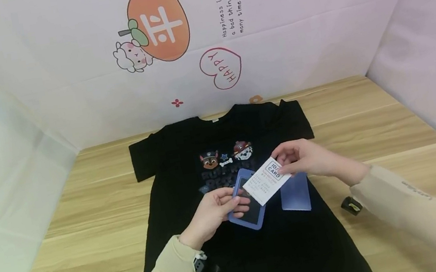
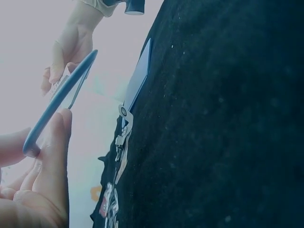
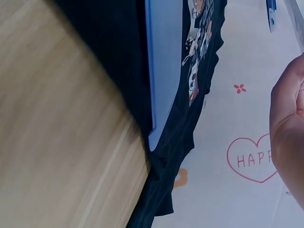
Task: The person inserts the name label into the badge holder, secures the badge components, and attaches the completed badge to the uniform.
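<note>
My left hand [image 1: 213, 211] holds a blue card holder [image 1: 245, 223] by its lower left side, fingers behind it and thumb in front. The holder has a rounded frame around a dark-looking window. In my right hand [image 1: 310, 156], a white card [image 1: 264, 186] printed "ID CARD" is pinched at its upper right corner. It slants over the holder's right part and hides some of it; whether they touch I cannot tell. A flat blue panel [image 1: 295, 194] lies below my right hand. In the left wrist view the holder [image 2: 61, 92] appears edge-on, raised off the shirt.
Under everything a black T-shirt [image 1: 265, 263] with cartoon dogs is spread on the wooden table [image 1: 79, 236]. A small black object [image 1: 351, 205] sits by the right sleeve. In the left wrist view, a small pale clip-like piece [image 2: 124, 113] shows beside the panel. Printed white cloth [image 1: 288, 13] stands behind.
</note>
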